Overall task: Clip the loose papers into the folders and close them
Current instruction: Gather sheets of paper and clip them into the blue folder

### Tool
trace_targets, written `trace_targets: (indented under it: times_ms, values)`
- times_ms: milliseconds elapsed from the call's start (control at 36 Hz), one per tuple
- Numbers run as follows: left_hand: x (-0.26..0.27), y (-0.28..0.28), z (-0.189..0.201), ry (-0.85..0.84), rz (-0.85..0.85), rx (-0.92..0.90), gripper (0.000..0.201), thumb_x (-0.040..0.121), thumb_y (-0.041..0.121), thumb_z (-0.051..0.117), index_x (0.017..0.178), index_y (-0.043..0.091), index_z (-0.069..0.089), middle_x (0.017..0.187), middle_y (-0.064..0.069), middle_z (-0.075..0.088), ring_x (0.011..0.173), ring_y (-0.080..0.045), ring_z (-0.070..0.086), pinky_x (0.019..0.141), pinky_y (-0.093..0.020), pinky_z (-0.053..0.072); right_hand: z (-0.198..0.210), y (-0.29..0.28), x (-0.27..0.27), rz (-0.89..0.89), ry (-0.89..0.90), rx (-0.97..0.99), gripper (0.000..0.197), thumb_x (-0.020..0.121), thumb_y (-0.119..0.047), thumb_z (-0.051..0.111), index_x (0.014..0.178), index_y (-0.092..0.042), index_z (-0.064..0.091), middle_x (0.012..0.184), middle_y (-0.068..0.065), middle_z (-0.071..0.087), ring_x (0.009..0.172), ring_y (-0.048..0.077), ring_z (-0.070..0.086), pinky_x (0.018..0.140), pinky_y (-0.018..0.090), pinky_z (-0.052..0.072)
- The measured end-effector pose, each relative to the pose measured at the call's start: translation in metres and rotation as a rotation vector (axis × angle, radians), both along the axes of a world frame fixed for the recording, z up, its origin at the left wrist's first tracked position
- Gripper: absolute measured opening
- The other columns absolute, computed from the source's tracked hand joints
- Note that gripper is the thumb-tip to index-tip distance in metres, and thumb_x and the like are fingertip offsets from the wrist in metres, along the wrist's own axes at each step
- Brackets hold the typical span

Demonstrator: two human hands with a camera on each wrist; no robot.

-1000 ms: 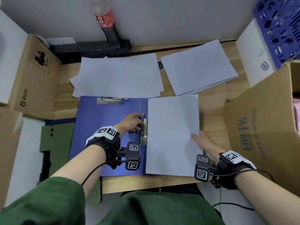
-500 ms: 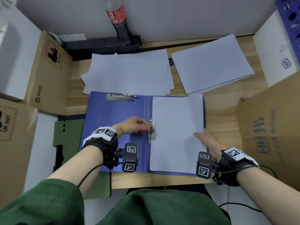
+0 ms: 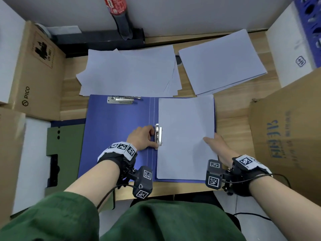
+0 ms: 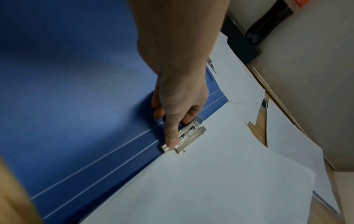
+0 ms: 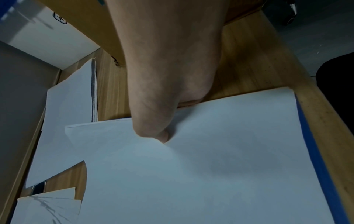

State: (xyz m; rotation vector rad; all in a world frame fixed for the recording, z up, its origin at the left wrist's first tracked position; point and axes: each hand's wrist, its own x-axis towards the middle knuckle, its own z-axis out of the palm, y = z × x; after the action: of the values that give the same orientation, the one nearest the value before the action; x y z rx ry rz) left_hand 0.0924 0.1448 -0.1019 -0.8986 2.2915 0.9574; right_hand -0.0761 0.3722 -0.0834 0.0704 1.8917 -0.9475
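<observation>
Two hands share the work on our wooden desk (image 3: pixel 231 122), where the open blue card folder (image 3: pixel 118 129) lies flat before us, the largest thing in play. On its right half rests a stack of plain white sheets (image 3: pixel 185 119), its left edge tucked against the spine. Beyond the folder sit two more piles of loose white paper (image 3: pixel 128 72) near the back wall, still waiting. Our right hand (image 3: pixel 217 146) lies on the stack's right edge, thumb on top and the fingers tucked beneath the edge, so we judge it a light pinch that keeps the sheets square. Our left hand (image 3: pixel 142 138) is curled at the small silver metal clip (image 3: pixel 158 136) by the spine, thumb pressing its near end and a fingertip hooked at its far end; the clip bar lies over the paper's margin. We judge the sheets light, limp and slippery against each other, likely to fan or skew if released, so they are best held at the free edge and pushed toward the spine. The clip is stiff and springy, best worked at its lever end. A second silver clip (image 3: pixel 121 100) sits on the folder's left cover, untouched.
</observation>
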Motion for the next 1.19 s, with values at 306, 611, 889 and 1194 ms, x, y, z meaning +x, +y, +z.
trace_targets:
  times_ms: [306, 611, 889, 1194]
  values:
    - [-0.015, -0.008, 0.013, 0.013, 0.131, 0.24, 0.043, 0.082, 0.029, 0.073, 0.111, 0.021, 0.041, 0.082, 0.002, 0.064, 0.074, -0.019, 0.06, 0.052, -0.017, 0.041, 0.003, 0.004, -0.023, -0.127, 0.24, 0.082, 0.056, 0.093, -0.011, 0.051, 0.145, -0.009, 0.03, 0.138, 0.007, 0.042, 0.108, 0.018, 0.048, 0.086, 0.028, 0.039]
    - [0.004, -0.018, 0.008, 0.042, 0.411, 0.332, 0.022, 0.094, 0.022, 0.053, 0.114, 0.022, 0.061, 0.078, -0.002, 0.059, 0.058, -0.022, 0.056, 0.05, -0.023, 0.045, -0.012, -0.003, -0.003, -0.097, 0.168, 0.107, 0.03, 0.086, 0.001, 0.045, 0.11, -0.008, 0.062, 0.096, 0.009, 0.065, 0.083, 0.019, 0.056, 0.069, 0.027, 0.044]
    - [-0.005, -0.056, 0.023, 0.115, 0.275, 0.14, 0.02, 0.088, 0.018, 0.059, 0.107, 0.018, 0.064, 0.082, -0.002, 0.062, 0.07, -0.019, 0.057, 0.062, -0.024, 0.044, -0.002, -0.035, -0.032, -0.094, 0.106, 0.142, 0.015, 0.087, -0.009, 0.049, 0.097, -0.016, 0.057, 0.078, 0.002, 0.058, 0.069, 0.019, 0.048, 0.061, 0.031, 0.04]
    - [-0.042, -0.075, 0.016, 0.201, 0.011, -0.304, 0.083, 0.073, 0.031, 0.077, 0.146, 0.024, 0.037, 0.156, -0.011, 0.025, 0.146, -0.031, 0.014, 0.117, -0.045, 0.021, 0.027, -0.08, -0.093, -0.129, 0.168, 0.052, 0.048, 0.091, -0.011, 0.052, 0.138, -0.019, 0.042, 0.108, 0.003, 0.049, 0.087, 0.018, 0.051, 0.077, 0.03, 0.046]
